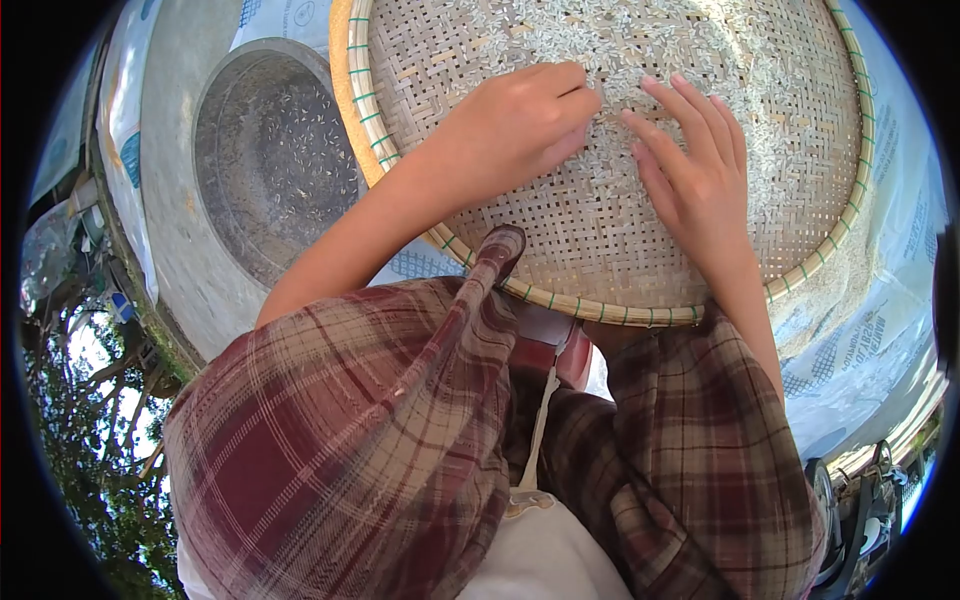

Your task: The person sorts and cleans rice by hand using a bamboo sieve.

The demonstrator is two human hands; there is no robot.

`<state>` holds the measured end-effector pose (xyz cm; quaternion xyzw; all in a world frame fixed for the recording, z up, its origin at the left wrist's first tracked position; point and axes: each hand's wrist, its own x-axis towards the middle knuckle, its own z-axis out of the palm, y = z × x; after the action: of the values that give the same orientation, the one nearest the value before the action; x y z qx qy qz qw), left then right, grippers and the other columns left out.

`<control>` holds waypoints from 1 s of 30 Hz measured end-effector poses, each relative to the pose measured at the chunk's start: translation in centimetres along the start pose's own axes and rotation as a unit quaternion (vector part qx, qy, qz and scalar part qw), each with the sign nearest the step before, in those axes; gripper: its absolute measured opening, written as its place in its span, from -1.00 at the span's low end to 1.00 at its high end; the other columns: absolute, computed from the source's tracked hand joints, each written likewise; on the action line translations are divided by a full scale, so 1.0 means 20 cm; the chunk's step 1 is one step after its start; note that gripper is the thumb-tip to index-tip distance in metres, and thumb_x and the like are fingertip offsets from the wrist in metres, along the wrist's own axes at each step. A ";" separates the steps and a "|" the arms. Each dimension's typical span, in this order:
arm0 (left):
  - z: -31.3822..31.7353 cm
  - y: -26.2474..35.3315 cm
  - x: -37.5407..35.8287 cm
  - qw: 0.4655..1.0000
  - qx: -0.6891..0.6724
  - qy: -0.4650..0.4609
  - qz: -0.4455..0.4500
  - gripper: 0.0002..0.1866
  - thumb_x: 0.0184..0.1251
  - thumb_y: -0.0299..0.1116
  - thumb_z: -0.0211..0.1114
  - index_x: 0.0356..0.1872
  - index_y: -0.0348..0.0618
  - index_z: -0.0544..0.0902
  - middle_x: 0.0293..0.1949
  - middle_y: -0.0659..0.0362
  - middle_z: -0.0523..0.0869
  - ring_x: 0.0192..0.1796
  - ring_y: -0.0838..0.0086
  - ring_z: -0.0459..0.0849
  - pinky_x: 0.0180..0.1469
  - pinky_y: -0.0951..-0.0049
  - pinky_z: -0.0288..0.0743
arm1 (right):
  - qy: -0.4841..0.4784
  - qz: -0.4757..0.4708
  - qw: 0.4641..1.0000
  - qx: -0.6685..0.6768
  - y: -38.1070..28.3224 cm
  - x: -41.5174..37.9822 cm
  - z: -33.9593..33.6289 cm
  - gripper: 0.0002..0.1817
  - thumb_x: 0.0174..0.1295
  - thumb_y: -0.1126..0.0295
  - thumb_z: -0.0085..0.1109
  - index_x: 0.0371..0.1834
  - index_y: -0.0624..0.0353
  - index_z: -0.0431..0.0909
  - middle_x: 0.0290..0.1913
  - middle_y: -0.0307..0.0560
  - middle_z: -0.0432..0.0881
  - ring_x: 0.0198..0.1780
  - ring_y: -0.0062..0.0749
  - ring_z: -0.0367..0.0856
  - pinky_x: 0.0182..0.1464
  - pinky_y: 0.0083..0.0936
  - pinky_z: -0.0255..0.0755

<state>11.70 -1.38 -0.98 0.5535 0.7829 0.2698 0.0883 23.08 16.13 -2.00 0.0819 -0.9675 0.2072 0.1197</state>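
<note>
A round woven bamboo tray [610, 255], its rim bound with green ties, lies in front of me. White rice grains [560, 30] are scattered over its weave, thickest toward the far side and the right. My left hand [530, 115] is over the middle of the tray, fingers curled and pressed together; anything pinched in them is hidden. Just to its right, my right hand [700, 180] has its fingers spread, their tips at the rice. The two hands are apart from each other.
Left of the tray sits a grey round basin [215, 150] with some loose grains inside. An orange-yellow rim [343, 90] shows under the tray's left edge. Printed blue-and-white sheeting [850, 330] spreads at right. Plaid cloth [330, 420] of my shirt hangs close to the near rim.
</note>
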 end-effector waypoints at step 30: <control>-0.10 -0.07 0.00 0.901 -0.372 -0.020 -0.224 -0.87 0.17 -0.50 0.18 -0.24 -0.23 0.57 -0.35 0.24 0.61 -0.30 0.60 0.61 -0.26 0.55 0.52 | 0.049 -0.015 0.997 -0.059 -0.06 0.10 0.07 -0.91 -0.06 0.42 0.21 -0.43 0.00 0.56 -0.10 -0.38 0.52 0.04 -0.49 0.43 0.05 -0.42 0.19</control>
<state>9.64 -2.46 -0.06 0.2961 0.7269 0.5032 0.3615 21.21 14.33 -2.23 0.0790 -0.9696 0.1517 0.1749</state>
